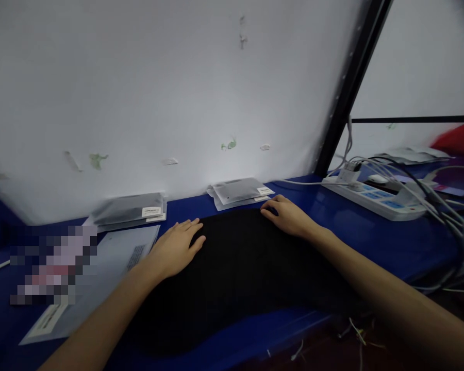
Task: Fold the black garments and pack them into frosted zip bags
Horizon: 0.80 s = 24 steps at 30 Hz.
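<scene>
A black piece of fabric (232, 273), perhaps a garment, is spread over the blue tabletop, and part of it hangs past the front edge. On its left side my left hand (176, 247) lies palm down, fingers stretched out and thumb apart. My right hand (286, 215) is at the far right corner of the fabric, its fingers bent and closed on the edge there. The fingertips of that hand are partly hidden. Just beyond the fabric lies a frosted plastic bag (237, 191) with a white label.
More frosted bags lie on the left: a dark-filled labelled one (127, 208) by the wall and a flat one (104, 263) nearer. A power strip (375, 198) with tangled cables (454, 226) sits at right. A white wall (158, 93) rises behind the blue table (309, 198).
</scene>
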Each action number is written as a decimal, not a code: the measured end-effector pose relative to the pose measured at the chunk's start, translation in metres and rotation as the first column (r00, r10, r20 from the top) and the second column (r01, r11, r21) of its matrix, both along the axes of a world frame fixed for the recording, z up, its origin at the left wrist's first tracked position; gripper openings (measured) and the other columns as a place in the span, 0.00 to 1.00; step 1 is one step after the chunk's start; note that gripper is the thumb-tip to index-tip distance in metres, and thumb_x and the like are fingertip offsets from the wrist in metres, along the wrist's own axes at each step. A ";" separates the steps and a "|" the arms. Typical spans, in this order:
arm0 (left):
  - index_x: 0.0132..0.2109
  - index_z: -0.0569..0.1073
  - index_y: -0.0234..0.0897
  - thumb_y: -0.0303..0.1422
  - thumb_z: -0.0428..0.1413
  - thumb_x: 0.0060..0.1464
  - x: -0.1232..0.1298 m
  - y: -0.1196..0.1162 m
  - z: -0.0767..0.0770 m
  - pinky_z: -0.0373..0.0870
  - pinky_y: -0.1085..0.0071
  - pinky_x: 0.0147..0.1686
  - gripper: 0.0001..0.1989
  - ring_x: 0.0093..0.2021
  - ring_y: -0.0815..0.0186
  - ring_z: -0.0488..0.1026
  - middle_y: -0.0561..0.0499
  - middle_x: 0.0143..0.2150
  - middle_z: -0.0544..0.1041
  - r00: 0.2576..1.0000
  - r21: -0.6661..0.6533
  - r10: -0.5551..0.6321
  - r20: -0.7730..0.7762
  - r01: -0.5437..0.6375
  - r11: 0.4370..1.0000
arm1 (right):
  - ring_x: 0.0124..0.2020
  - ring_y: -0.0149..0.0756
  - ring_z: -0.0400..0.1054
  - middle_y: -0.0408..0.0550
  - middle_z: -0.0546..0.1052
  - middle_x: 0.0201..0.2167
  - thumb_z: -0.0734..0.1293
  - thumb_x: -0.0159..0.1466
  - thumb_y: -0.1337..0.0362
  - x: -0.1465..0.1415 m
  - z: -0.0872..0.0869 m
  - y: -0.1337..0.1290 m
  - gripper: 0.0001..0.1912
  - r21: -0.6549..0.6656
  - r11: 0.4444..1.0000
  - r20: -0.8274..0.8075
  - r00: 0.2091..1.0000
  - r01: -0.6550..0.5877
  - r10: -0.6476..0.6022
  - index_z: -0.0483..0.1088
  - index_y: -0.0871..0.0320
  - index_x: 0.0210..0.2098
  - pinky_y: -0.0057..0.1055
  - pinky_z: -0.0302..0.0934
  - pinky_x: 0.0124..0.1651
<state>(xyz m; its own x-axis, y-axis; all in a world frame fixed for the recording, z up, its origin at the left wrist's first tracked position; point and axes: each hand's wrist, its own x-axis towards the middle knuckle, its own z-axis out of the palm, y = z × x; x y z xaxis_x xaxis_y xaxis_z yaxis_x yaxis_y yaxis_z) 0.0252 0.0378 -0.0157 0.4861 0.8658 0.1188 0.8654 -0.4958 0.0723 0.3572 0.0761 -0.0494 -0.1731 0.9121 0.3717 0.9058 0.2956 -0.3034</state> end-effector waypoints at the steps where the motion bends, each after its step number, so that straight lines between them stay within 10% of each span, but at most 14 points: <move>1: 0.63 0.67 0.37 0.43 0.43 0.65 -0.001 0.000 0.001 0.53 0.53 0.66 0.25 0.67 0.54 0.58 0.46 0.67 0.63 1.000 -0.004 -0.001 0.019 0.001 1.000 | 0.46 0.45 0.70 0.55 0.71 0.44 0.59 0.67 0.56 -0.001 0.001 0.000 0.14 0.012 1.000 -0.010 1.000 0.001 -0.001 0.73 0.55 0.43 0.42 0.62 0.53; 8: 0.58 0.70 0.35 0.42 0.44 0.64 -0.001 0.018 0.009 0.64 0.56 0.57 0.23 0.58 0.53 0.69 0.42 0.58 0.73 0.994 0.082 0.045 0.099 -0.053 0.995 | 0.48 0.47 0.68 0.58 0.72 0.45 0.58 0.68 0.60 -0.001 -0.001 0.013 0.16 0.057 0.997 -0.004 0.999 0.047 -0.047 0.72 0.56 0.50 0.42 0.62 0.52; 24: 0.40 0.72 0.41 0.33 0.55 0.58 -0.002 0.039 0.009 0.67 0.64 0.41 0.04 0.41 0.57 0.75 0.49 0.39 0.78 0.958 0.061 0.171 0.232 -0.190 0.980 | 0.39 0.43 0.70 0.50 0.76 0.34 0.66 0.62 0.58 0.013 -0.004 0.028 0.07 0.176 0.984 -0.160 0.985 -0.033 0.062 0.72 0.54 0.32 0.41 0.63 0.46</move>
